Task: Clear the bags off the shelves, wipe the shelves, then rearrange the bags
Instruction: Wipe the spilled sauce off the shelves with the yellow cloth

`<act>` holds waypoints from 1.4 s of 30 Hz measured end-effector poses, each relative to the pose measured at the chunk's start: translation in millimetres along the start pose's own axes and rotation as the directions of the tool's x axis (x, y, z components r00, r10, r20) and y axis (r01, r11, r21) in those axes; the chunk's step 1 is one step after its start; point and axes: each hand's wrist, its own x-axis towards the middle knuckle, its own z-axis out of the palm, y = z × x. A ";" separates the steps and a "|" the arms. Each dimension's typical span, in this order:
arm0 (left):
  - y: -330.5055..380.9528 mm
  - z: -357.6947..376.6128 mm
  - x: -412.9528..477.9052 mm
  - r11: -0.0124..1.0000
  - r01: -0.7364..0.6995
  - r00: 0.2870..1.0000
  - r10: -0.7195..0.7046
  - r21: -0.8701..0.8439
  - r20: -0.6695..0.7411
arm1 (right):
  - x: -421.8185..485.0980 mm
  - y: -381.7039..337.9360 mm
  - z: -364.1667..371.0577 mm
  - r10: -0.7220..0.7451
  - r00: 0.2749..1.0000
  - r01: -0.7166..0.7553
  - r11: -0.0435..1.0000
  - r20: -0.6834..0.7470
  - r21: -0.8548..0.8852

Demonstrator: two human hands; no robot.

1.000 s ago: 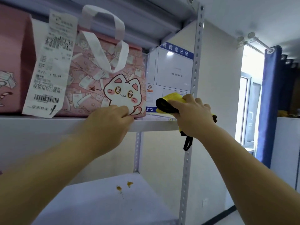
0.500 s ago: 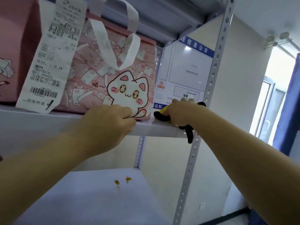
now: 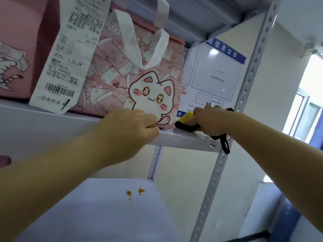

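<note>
L hand (image 3: 127,130) grip pinches cat bag (image 3: 139,67); R hand (image 3: 212,122) grip clamps cloth (image 3: 186,122).

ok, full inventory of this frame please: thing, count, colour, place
cat bag: 1, pink with white handles, upper shelf, right of the receipt
plain bag: 1, pink, upper shelf, far left, partly out of frame
receipt: 1, white, hanging over the front between the two bags
cloth: 1, yellow with black edging, on the upper shelf's right end
notice board: 1, white with blue header, behind the shelf
upper shelf: 1, white
lower shelf: 1, white, no bags on it
stains: 2, orange-brown, lower shelf
left hand: at the cat bag's bottom corner
right hand: closed on the cloth
</note>
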 end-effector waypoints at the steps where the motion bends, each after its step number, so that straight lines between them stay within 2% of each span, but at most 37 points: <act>1: 0.0 0.7 -0.2 1.000 0.002 1.000 -0.002 -0.005 -0.008 | -3.5 -1.9 -3.2 -0.014 1.000 0.014 0.999 -0.003 -0.051; 4: 0.8 1.6 -0.4 1.000 -0.001 1.000 0.001 -0.009 -0.016 | -4.6 -7.8 -11.0 0.002 1.000 0.002 0.976 0.018 -0.218; 7: 1.7 0.2 -1.9 1.000 0.005 1.000 -0.005 0.000 -0.015 | 1.1 -11.7 -9.9 0.109 0.989 -0.075 0.949 0.096 -0.305; 10: 3.2 -0.5 -2.7 1.000 0.009 1.000 -0.008 0.011 -0.015 | -3.1 -12.6 -9.5 0.120 0.986 -0.081 0.950 0.114 -0.300; 15: 4.9 0.9 -3.4 0.999 0.041 0.999 -0.041 0.007 -0.004 | -24.5 -9.3 -19.9 -0.019 0.999 0.029 0.946 0.035 -0.322; 18: 5.8 0.1 -2.9 0.999 0.047 0.999 -0.047 0.001 0.002 | -21.9 -13.9 -17.9 0.017 1.000 -0.007 0.944 0.026 -0.329; 23: 7.3 -1.7 -3.8 0.997 0.072 0.997 -0.072 0.006 0.017 | -5.6 -22.9 -10.1 0.174 0.979 -0.135 0.944 0.105 -0.301; 27: 9.2 -2.9 -4.7 0.997 0.077 0.997 -0.077 0.007 0.019 | -16.8 -31.2 -20.1 0.148 0.986 -0.112 0.933 0.081 -0.343; 31: 11.2 -3.4 -5.1 0.995 0.102 0.995 -0.102 0.007 -0.004 | -40.2 -38.2 -35.4 0.063 0.998 -0.044 0.904 0.029 -0.426; 34: 15.2 0.1 -7.5 0.988 0.149 0.988 -0.150 -0.043 -0.037 | -59.5 -39.5 -36.6 0.037 0.998 -0.053 0.903 -0.045 -0.426; 39: 26.2 2.8 -17.8 0.978 0.194 0.970 -0.203 -0.080 -0.136 | -97.3 -45.3 -19.6 0.083 0.968 -0.151 0.947 -0.236 -0.284; 42: 31.1 3.1 -28.1 0.983 0.173 0.974 -0.181 -0.066 -0.140 | -119.6 -54.7 3.1 0.170 0.904 -0.241 0.961 -0.393 -0.138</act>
